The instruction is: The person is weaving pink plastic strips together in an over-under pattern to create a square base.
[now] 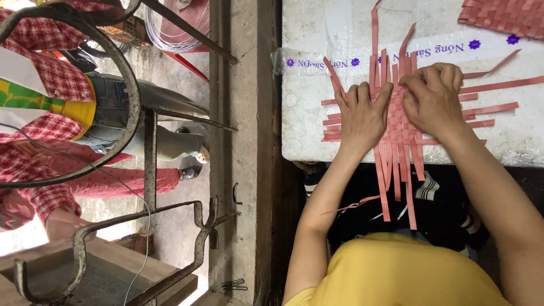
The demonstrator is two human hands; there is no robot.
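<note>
Slippage was the risk: my left hand [362,116] lay spread flat on the weave [396,127] at the foam box's [306,73] six-o'clock edge, my right hand [433,96] pinched a strip at one o'clock, and loose strips [396,187] overhanging could slide.

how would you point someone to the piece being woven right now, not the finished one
Start at the white foam block that serves as the work surface. Both hands, left hand and right hand, press on the half-woven mat at its near edge. Unlike the finished woven piece in the far corner, loose strips stick out all round.
</note>
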